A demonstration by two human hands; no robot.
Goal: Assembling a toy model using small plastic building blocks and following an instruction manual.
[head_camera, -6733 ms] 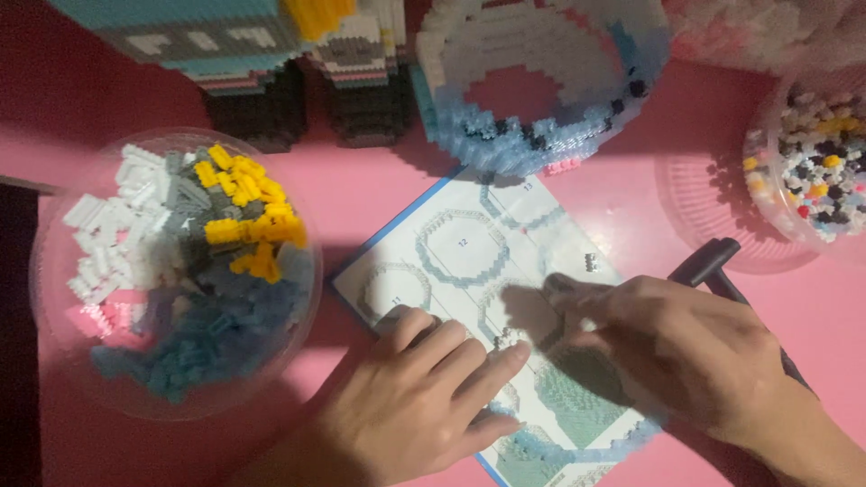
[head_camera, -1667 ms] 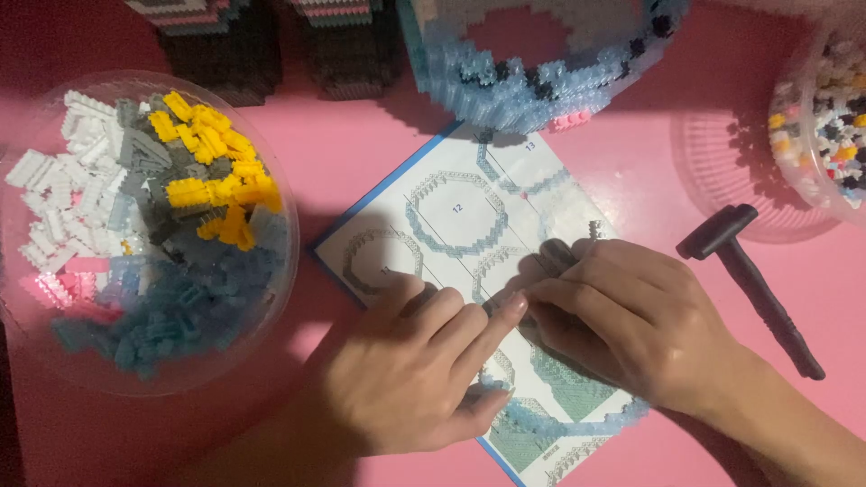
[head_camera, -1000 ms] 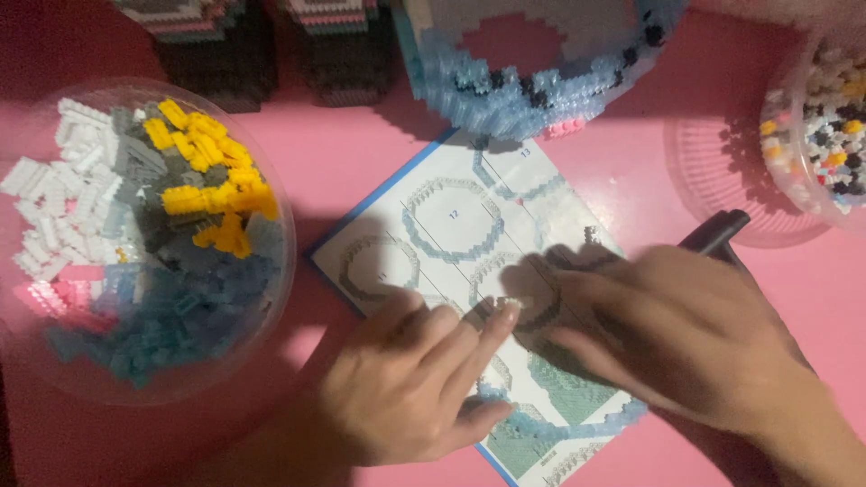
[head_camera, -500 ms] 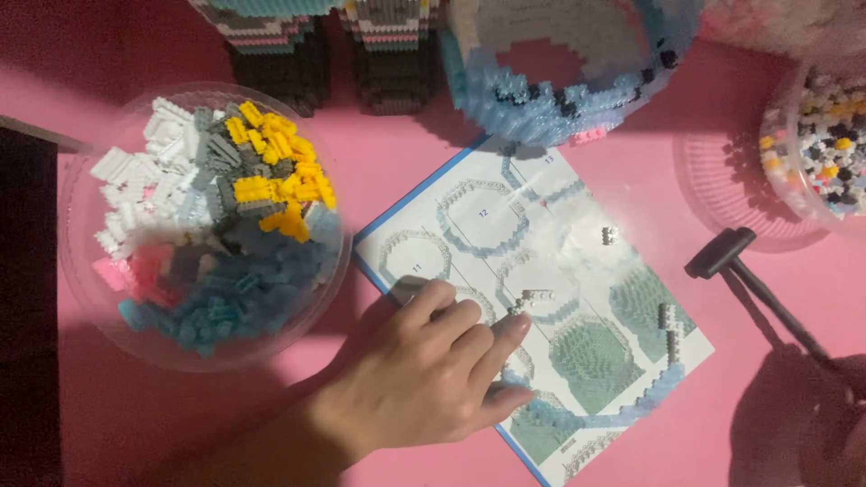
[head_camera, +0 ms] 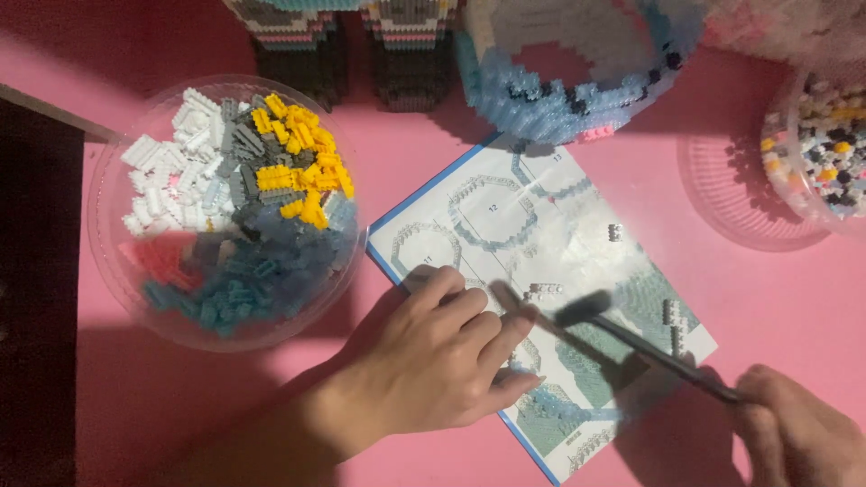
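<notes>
you've got two hands in view, your left hand [head_camera: 428,361] and your right hand [head_camera: 798,433]. one small dark hammer [head_camera: 631,338]. one instruction sheet [head_camera: 541,298]. two clear bowls of bricks, the big bowl [head_camera: 108,280] and the bowl at the right edge [head_camera: 798,194]. one clear lid [head_camera: 722,198]. one pale blue brick ring [head_camera: 577,63]. two striped brick blocks [head_camera: 361,45] at the top.

Dim warm light, deep shadows at left, glare on booklet [head_camera: 541,261], hammer [head_camera: 631,338] seemingly motion-blurred
</notes>
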